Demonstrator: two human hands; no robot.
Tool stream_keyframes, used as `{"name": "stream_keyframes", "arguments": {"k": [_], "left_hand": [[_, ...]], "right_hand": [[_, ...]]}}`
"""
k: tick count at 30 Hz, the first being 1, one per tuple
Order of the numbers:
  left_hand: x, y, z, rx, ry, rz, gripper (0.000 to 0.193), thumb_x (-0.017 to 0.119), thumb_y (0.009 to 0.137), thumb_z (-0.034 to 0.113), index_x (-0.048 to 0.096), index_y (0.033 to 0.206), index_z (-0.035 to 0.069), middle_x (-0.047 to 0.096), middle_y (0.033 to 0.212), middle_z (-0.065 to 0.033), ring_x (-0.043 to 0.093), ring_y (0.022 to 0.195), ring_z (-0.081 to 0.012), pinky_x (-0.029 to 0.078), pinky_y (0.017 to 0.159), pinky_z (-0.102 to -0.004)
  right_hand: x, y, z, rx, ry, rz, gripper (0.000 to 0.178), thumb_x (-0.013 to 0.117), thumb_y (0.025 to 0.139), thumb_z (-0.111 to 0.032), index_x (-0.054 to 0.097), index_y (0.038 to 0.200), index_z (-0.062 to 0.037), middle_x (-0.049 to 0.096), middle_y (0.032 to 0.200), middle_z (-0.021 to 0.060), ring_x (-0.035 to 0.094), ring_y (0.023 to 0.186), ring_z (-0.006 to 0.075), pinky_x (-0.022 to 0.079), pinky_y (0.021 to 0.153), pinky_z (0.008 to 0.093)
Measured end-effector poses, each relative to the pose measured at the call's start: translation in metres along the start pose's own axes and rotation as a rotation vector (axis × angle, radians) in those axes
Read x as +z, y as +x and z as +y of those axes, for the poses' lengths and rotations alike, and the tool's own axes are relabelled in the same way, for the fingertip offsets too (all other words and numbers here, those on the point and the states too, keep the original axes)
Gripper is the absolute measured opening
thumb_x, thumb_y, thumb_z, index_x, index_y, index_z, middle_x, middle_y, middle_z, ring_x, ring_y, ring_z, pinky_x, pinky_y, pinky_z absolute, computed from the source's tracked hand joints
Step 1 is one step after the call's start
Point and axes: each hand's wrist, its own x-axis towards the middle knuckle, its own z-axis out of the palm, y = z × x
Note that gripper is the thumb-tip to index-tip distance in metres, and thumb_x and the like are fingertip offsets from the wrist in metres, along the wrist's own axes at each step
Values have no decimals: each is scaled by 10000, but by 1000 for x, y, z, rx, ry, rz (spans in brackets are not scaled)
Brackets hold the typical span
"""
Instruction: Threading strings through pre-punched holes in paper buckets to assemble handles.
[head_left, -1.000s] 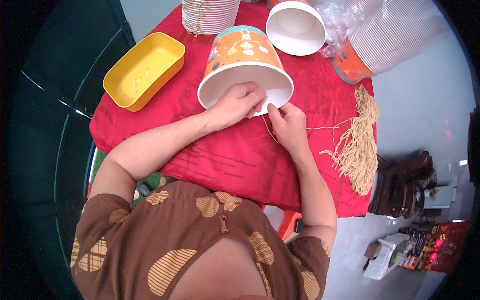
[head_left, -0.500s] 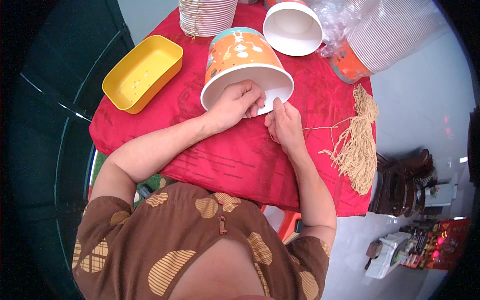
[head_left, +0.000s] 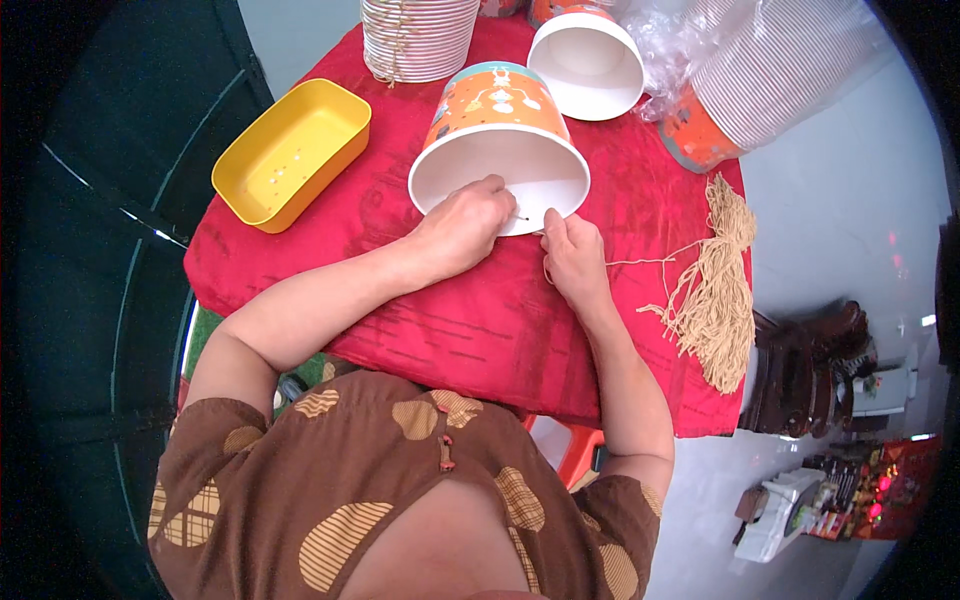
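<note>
An orange printed paper bucket [head_left: 497, 104] with a teal base band lies tipped, its white open mouth facing me. My left hand [head_left: 468, 226] reaches over the near rim with its fingers curled closed inside; what they grip is hidden. Just right of those fingers, a small dark spot shows on the white inner wall near the rim. At the rim's right side, my right hand [head_left: 575, 255] pinches a beige string [head_left: 640, 262]. That string runs rightward to a bundle of beige strings [head_left: 722, 290] near the table's right edge.
A yellow tray [head_left: 290, 150] with small bits inside stands at left on the red cloth [head_left: 440, 340]. Behind are a stack of white-rimmed buckets [head_left: 420, 38] with strings, another white-mouthed bucket [head_left: 588, 68], and a plastic-wrapped stack [head_left: 770, 75] at right.
My left hand has drawn slightly left and down, away from the dark spot on the bucket's inner wall. My right hand has shifted slightly downward, still pinching the string. The bucket has turned slightly.
</note>
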Motion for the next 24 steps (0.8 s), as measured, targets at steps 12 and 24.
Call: {"name": "stream_keyframes", "arguments": {"k": [12,24], "left_hand": [[-6,4,9,-83,-352,-16,68,575,805,10,575,756,-36,616,831,-187,625,765,-332,489,687,-413],[-1,1,17,-243,-596,-37,148,557,838,62,575,731,-39,597,673,-132,552,644,-168,462,626,-331]], "right_hand": [[-6,3,3,-9,-6,8,393,472,966,-219,588,792,113,581,681,302,635,655,402,453,595,478],[-6,-7,-18,264,523,-250,263,513,979,-182,535,749,-56,447,597,-39,356,436,53,279,396,231]]}}
